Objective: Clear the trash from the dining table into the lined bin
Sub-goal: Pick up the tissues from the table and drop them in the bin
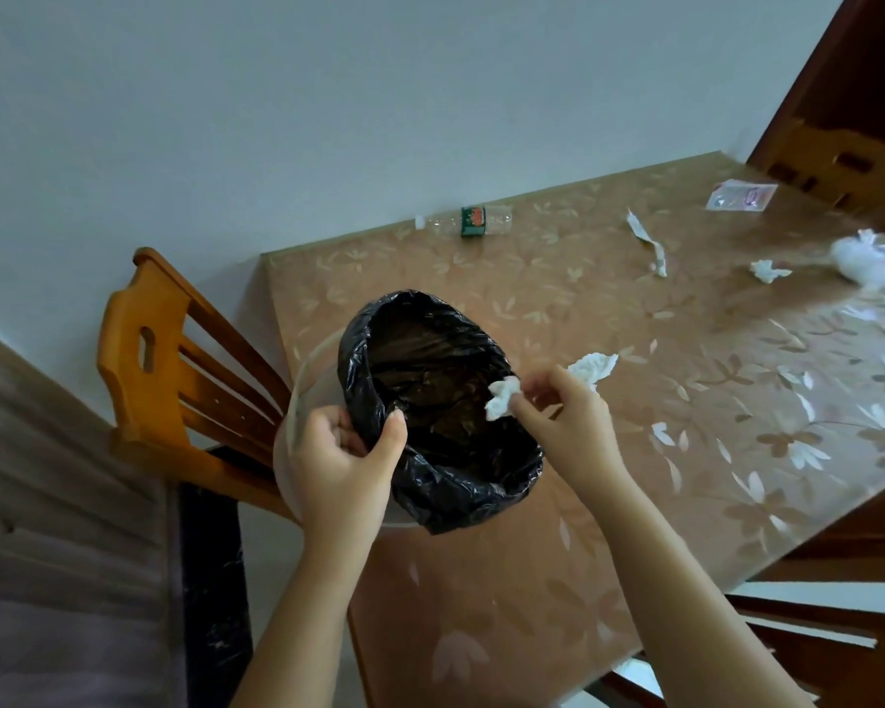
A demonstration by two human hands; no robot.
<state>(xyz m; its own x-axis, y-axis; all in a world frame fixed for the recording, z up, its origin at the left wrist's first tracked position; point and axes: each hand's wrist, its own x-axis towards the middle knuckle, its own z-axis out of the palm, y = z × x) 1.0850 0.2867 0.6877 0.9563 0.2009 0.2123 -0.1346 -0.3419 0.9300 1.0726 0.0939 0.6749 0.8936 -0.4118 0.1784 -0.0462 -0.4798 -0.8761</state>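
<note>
Head view showed the left hand [346, 454] gripping the lined bin [318, 388] at its rim, apparently steadying it. The right hand [565, 416] pinched a crumpled tissue [502, 399] over its mouth, seemingly to drop it in.

Blurred white lump [869, 260], perhaps a plastic bag, partly beyond the right edge.
</note>
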